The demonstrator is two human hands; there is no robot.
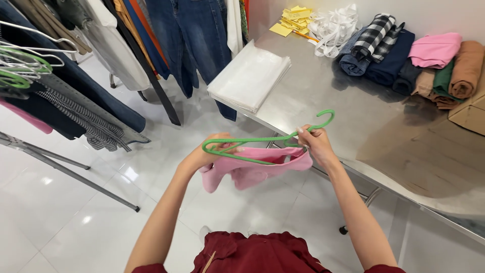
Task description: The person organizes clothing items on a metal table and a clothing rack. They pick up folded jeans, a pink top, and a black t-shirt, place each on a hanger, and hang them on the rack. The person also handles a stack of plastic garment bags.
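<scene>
- the hanger [262,143] is bright green, the garment [252,169] on it soft pink.
- at the table's [323,96] far right corner, the folded clothes run black-and-white check [374,33], navy [391,60], pink [434,49], dark green [443,78] and tan brown [467,68].
- the table is plain grey steel.
- the stack of bags [250,76] at its left edge is milky white.
- the paper notes [293,20] at its far edge are yellow.
- the jeans [194,35] on the rack are dark blue.
- the person's top [257,253] is dark red.
</scene>
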